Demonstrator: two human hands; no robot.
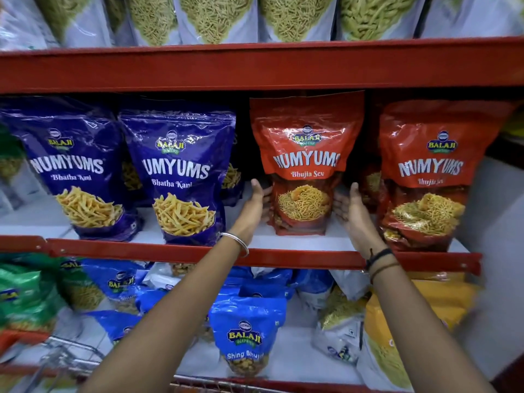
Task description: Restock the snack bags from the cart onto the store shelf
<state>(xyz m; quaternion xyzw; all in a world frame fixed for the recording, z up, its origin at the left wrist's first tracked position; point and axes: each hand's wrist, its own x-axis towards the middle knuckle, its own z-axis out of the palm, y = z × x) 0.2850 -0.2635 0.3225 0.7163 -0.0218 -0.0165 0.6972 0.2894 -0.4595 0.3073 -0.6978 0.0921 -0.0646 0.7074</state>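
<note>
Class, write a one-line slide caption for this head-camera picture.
Left hand and right hand flank an upright red bag on the shelf, beside a blue bag.

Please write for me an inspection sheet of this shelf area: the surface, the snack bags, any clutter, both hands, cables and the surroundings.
Surface: middle shelf, white board with a red front edge.
Job's things: red Bhujia Sev bag stands upright on the middle shelf, between the hands; second red bag at its right; two purple Bhatha Kani bags at its left.
Clutter: blue bags on the lower shelf lean and overlap untidily.
Grippers: left hand at the bag's left side, right hand at its right side, fingers fairly straight.
Cables: nothing seen.
Surroundings: pale bags on the upper shelf.
</note>
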